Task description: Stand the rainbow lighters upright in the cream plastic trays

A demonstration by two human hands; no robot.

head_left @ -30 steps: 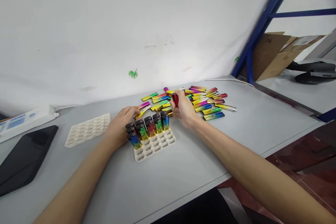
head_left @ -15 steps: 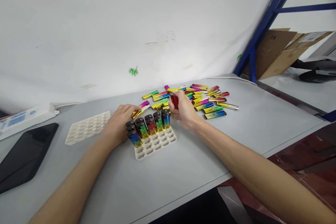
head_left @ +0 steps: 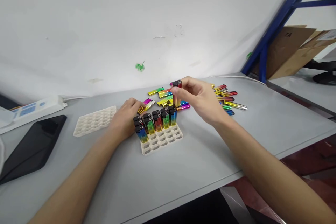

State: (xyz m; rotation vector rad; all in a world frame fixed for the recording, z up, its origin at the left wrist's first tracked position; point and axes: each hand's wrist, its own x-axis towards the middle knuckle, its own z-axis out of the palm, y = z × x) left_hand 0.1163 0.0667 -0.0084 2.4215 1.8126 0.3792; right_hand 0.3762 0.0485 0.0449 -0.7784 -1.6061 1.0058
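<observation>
Pinched upright between the thumb and fingers of my right hand is a lighter with a black top and a red-to-gold body. It is just above and behind the right end of the standing lighters. Those have black tops and shiny blue, green or red bodies, and they fill the back of a cream honeycomb tray; the front holes are bare. My left hand rests at the tray's left side, fingers stretched towards shiny pink and silver pieces. Its fingertips are partly hidden.
More shiny multicoloured pieces lie scattered behind and right of my right hand. A second cream tray and a black phone lie on the left, near a white power strip. Blue frame bars and cardboard boxes stand at right.
My right hand has lifted the red lighter from the scattered pieces and turned it upright, bringing it near the tray's right end. My left hand stays beside the tray. The view has shifted slightly.
</observation>
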